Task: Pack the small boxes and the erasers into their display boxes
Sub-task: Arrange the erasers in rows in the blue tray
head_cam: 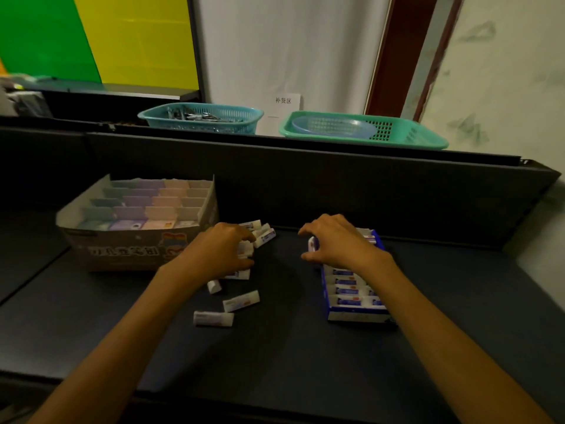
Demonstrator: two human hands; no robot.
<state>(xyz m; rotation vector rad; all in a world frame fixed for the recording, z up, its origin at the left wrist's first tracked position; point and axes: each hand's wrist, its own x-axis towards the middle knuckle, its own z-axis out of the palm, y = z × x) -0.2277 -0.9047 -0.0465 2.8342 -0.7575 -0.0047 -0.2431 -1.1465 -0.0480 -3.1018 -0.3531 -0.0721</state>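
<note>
While reaching: left hand (pixel 227 250) over erasers (pixel 241 301)

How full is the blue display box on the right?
Partly full: the blue display box shows rows of erasers near the camera; the right hand hides its far end.

Dim, soft-focus view with wide-angle bending at edges.

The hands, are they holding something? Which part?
The right hand pinches a small white eraser by its end, over the blue display box. The left hand curls over the loose erasers; whether it grips one is hidden.
</note>
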